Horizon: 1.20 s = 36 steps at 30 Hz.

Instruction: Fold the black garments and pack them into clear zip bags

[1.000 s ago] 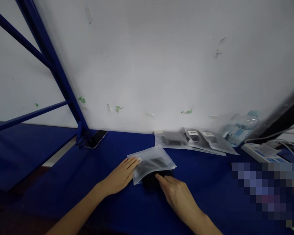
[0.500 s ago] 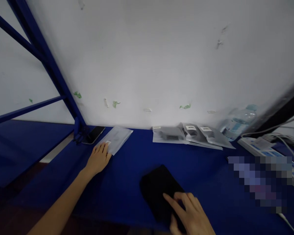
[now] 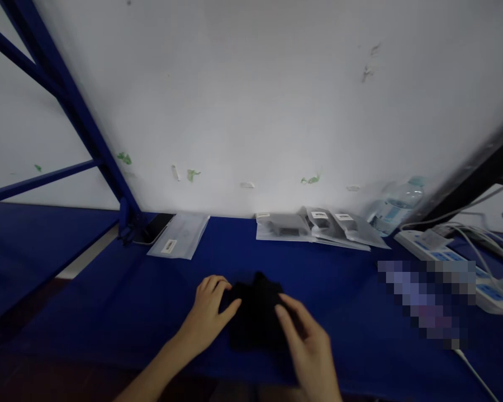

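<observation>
A black folded cloth item (image 3: 257, 318) lies at the front of the blue table; it is too dark to make out its exact kind. My left hand (image 3: 212, 307) grips its left edge, thumb on top and fingers curled around the far side. At the right edge, my right hand (image 3: 308, 340) pinches the fabric between thumb and fingers. Further back on the left is a frosted plastic bag (image 3: 184, 234) with a white barcode label, apart from both hands.
Beside the bag lies a phone (image 3: 157, 228). Several frosted bags (image 3: 283, 228) with dark contents line the wall. To the right stand a water bottle (image 3: 398, 206) and a power strip (image 3: 444, 254) with cables. A blue metal frame (image 3: 81, 131) rises at the left.
My left hand has left the plastic bag and moved right to the black cloth. The cloth has turned and bunched up, and my right hand now pinches its right edge.
</observation>
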Available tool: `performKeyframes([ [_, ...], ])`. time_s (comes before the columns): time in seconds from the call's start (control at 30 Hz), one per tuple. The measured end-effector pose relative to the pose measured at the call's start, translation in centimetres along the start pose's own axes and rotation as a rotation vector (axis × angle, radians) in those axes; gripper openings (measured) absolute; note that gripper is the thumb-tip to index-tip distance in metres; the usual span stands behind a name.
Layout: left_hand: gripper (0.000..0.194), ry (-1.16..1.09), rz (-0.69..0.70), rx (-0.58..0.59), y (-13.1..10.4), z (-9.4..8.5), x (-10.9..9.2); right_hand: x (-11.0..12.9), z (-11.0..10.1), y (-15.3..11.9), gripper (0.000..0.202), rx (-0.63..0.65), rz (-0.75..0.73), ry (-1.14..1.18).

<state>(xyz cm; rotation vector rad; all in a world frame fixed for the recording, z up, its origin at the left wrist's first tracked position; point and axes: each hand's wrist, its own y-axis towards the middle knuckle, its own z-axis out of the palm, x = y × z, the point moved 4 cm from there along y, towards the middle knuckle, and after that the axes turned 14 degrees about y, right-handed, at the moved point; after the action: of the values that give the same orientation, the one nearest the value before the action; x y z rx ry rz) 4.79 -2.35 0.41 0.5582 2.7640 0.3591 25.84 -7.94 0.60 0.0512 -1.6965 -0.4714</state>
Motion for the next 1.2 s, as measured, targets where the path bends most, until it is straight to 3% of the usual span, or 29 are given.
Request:
performKeyframes([
  [0.13, 0.009, -0.047, -0.042, 0.017, -0.1, 0.8, -0.3, -2.6, -6.8, 1.9, 0.045, -0.264, 0.145, -0.036],
  [0.2, 0.009, -0.050, -0.038, 0.008, 0.1, 1.0, 0.1, -3.5, -9.4, 2.3, 0.048, -0.293, 0.148, -0.194],
  [0.27, 0.009, -0.045, -0.036, -0.007, 0.1, 1.1, 0.3, -3.5, -10.7, 2.3, 0.048, -0.287, 0.076, -0.360],
  [0.33, 0.009, -0.038, -0.036, -0.023, 0.1, 1.2, 0.4, -2.7, -10.2, 2.1, 0.047, -0.227, -0.059, -0.476],
  [0.47, 0.007, -0.032, -0.032, -0.041, 0.0, 1.3, 0.1, -1.4, -6.0, 2.0, 0.058, 0.068, -0.271, -0.617],
  [0.53, 0.007, -0.026, -0.035, -0.043, 0.1, 1.3, 0.3, -1.4, -4.6, 2.3, 0.042, 0.130, -0.299, -0.641],
  [0.63, 0.010, 0.016, -0.071, -0.057, 0.3, 1.0, 1.9, -2.1, -5.5, 3.6, 0.034, 0.044, -0.206, -0.546],
  [0.77, 0.012, 0.114, -0.153, -0.111, 0.7, -0.3, 5.8, -4.3, -10.7, 5.2, 0.045, -0.194, 0.088, -0.493],
  [0.87, 0.023, 0.159, -0.198, -0.192, 1.1, -1.7, 8.1, -5.0, -13.1, 5.8, 0.053, -0.257, 0.047, -0.586],
  [0.93, 0.037, 0.163, -0.188, -0.234, 1.6, -2.3, 8.6, -4.6, -12.7, 6.3, 0.052, -0.233, -0.087, -0.628],
  [1.03, 0.030, 0.130, -0.085, -0.200, 2.9, -2.2, 8.0, -4.0, -9.9, 7.5, 0.043, -0.051, -0.222, -0.606],
  [1.2, 0.016, -0.020, -0.056, -0.125, 3.7, -2.3, 6.7, -3.8, -7.1, 9.6, 0.031, 0.152, -0.222, -0.517],
])
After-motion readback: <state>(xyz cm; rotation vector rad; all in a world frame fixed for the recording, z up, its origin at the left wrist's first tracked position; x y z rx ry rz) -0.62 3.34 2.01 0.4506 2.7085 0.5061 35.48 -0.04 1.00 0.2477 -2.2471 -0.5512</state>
